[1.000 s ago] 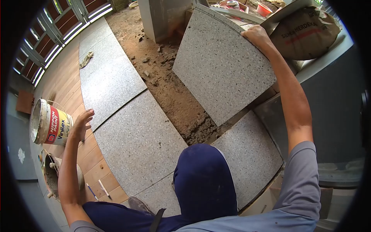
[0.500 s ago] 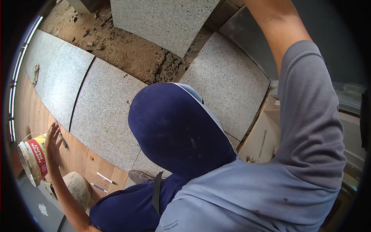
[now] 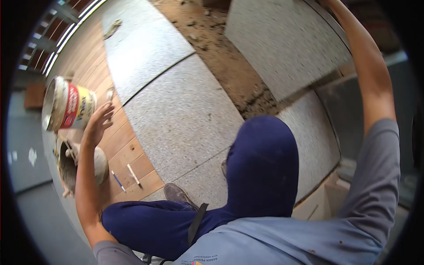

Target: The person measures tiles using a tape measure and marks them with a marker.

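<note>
My left hand [image 3: 100,121] is over the wooden floor with its fingers spread, holding nothing, beside a red and yellow paint bucket [image 3: 73,106]. A small tool [image 3: 110,93] lies just past its fingertips. At the top edge, my right hand [image 3: 326,2] is by the far edge of a large speckled slab [image 3: 287,44]; its fingers cannot be made out. This slab lies at an angle over bare soil [image 3: 232,66]. Speckled tiles [image 3: 176,115] form a row to its left, and another speckled tile [image 3: 311,132] is at its near end.
A cement-smeared bucket [image 3: 99,165] stands below the paint bucket. A blue pencil [image 3: 118,181] and a white marker [image 3: 134,176] lie on the wooden floor [image 3: 119,141]. My shoe [image 3: 179,194] rests at the tiles' near edge. A mortar-like lump [image 3: 113,28] sits on the far tile.
The view has turned, so the tiles and buckets appear shifted. My left hand is now higher in the view, to the right of the paint bucket. More of my right forearm shows.
</note>
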`<state>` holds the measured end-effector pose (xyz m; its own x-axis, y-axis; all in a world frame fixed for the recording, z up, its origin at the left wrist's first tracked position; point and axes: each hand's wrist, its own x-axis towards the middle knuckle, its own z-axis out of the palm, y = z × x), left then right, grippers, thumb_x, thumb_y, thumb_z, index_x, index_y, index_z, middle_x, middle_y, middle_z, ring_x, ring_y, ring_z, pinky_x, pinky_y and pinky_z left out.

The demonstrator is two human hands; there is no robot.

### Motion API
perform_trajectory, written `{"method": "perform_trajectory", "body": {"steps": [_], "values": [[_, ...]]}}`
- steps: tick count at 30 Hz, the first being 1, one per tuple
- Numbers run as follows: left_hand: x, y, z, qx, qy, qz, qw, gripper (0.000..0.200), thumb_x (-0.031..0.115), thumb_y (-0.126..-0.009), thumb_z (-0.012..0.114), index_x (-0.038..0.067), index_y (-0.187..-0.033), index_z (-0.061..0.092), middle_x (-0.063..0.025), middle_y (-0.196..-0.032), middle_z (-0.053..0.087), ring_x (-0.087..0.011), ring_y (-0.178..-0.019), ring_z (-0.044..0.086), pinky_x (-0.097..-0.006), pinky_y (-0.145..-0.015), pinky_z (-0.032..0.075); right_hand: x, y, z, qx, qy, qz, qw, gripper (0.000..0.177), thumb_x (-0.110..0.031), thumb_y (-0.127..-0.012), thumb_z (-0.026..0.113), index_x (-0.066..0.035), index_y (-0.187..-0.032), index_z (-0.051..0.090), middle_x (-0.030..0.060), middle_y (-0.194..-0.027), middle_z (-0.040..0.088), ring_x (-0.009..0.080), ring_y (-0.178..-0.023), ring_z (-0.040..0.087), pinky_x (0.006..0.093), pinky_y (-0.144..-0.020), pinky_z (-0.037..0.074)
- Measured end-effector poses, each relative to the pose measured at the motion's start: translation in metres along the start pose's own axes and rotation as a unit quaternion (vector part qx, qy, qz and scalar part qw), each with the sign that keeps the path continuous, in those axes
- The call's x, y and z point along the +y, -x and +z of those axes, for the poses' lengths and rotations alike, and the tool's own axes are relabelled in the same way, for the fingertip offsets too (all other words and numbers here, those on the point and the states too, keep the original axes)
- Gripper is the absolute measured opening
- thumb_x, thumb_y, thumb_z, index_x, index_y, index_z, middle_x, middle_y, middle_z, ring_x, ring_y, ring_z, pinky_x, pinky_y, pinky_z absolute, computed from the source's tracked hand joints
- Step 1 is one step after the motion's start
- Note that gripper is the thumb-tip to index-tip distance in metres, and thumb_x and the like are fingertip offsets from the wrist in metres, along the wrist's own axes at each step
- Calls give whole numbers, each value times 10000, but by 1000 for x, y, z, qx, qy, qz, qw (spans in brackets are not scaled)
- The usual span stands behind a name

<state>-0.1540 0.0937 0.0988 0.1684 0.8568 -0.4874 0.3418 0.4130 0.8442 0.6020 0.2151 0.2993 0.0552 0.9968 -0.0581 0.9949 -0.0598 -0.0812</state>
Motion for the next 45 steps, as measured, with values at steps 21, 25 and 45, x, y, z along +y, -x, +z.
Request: {"method": "perform_trajectory", "body": {"steps": [21, 25, 45], "values": [[4, 58, -74, 32, -152, -94, 983, 789, 547, -911, 660, 10, -1464, 488, -167, -1451, 532, -290, -1359, 473, -472, -1082, 391, -56, -12, 10, -48, 3, -1, 999, 592, -557, -805, 753, 16, -720, 629, 46, -651, 556, 160, -593, 539, 372, -539, 424], [-6, 146, -64, 63, -31, -167, 983, 761, 504, -927, 668, -32, -1442, 506, -183, -1413, 566, -274, -1324, 509, -395, -1107, 386, -35, -17, 23, -29, -50, -21, 998, 674, -556, -824, 732, 113, -766, 679, 187, -674, 646, 285, -651, 640, 464, -648, 496], [65, 555, 145, 86, 260, -499, 822, 717, 451, -955, 645, -6, -1478, 470, -201, -1456, 526, -326, -1404, 445, -494, -1090, 401, -19, -31, 41, -175, 1, 48, 983, 716, -535, -905, 623, 178, -938, 681, 408, -1010, 651, 522, -1064, 642, 523, -918, 500]]}}
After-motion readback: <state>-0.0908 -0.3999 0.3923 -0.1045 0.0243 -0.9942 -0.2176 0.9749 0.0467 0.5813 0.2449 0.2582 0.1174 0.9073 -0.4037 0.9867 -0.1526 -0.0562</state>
